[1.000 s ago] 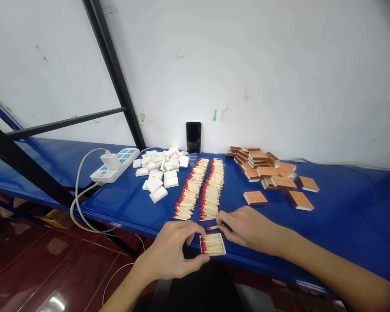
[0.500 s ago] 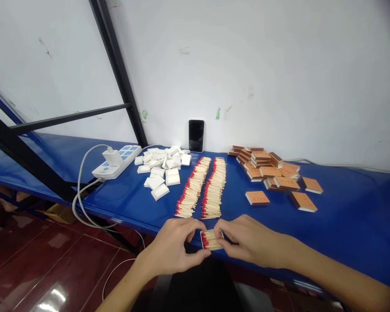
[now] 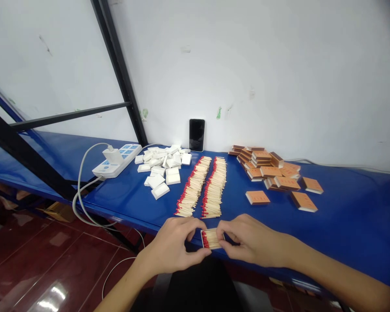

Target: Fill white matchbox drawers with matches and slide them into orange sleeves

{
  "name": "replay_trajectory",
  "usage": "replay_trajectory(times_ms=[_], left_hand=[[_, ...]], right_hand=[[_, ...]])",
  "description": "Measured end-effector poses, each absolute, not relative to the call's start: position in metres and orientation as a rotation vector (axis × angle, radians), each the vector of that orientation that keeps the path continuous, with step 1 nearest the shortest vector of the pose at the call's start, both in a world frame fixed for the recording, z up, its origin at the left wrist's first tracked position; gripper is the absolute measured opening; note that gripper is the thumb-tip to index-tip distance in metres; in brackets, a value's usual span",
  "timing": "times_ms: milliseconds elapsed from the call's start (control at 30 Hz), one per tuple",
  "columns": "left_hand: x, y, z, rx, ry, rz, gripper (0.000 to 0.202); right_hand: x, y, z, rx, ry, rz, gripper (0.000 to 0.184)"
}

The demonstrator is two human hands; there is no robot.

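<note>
A small white matchbox tray (image 3: 202,238), filled with red-tipped matches (image 3: 211,239), is held at the front edge of the table. My left hand (image 3: 173,245) grips its left end between thumb and forefinger. At the opposite end, my right hand (image 3: 247,240) has thumb and forefinger curled in on the tray, hiding that end and the match tails. The red heads in the tray point left. Just beyond my hands lie two long rows of loose matches, a left row (image 3: 193,188) and a right row (image 3: 214,188), heads also to the left.
White trays (image 3: 164,162) are heaped at the back left. Orange-brown matchbox sleeves (image 3: 269,169) form a pile on the right, with several lying apart. A phone (image 3: 196,135) leans on the wall. A power strip (image 3: 118,162) with a white cable sits left, beside a black metal frame (image 3: 123,82).
My right hand has shifted slightly right along the tray, uncovering more matches. The matches in it look flatter and more even. My left hand keeps its hold.
</note>
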State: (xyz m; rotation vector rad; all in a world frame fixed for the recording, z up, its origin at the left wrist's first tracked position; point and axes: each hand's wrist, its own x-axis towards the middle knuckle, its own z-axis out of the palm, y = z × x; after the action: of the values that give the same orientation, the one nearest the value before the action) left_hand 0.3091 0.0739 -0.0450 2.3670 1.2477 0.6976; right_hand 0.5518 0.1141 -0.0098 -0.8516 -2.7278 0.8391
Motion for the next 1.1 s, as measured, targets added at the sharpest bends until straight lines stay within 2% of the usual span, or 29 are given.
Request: replay_trajectory(times_ms=[133, 867, 1100], left_hand=[[0.31, 0.074, -0.045, 2.367, 1.242, 0.705, 0.028], [0.309, 0.074, -0.045, 2.362, 1.253, 0.667, 0.03], [0.309, 0.074, -0.044, 2.361, 1.235, 0.684, 0.029]], right_hand=[[0.552, 0.115, -0.012, -0.852, -2.72, 0.81, 0.005], [0.547, 0.118, -0.027, -0.863, -2.55, 0.749, 0.014], [0.547, 0.117, -0.023, -0.764, -2.553, 0.877, 0.016]])
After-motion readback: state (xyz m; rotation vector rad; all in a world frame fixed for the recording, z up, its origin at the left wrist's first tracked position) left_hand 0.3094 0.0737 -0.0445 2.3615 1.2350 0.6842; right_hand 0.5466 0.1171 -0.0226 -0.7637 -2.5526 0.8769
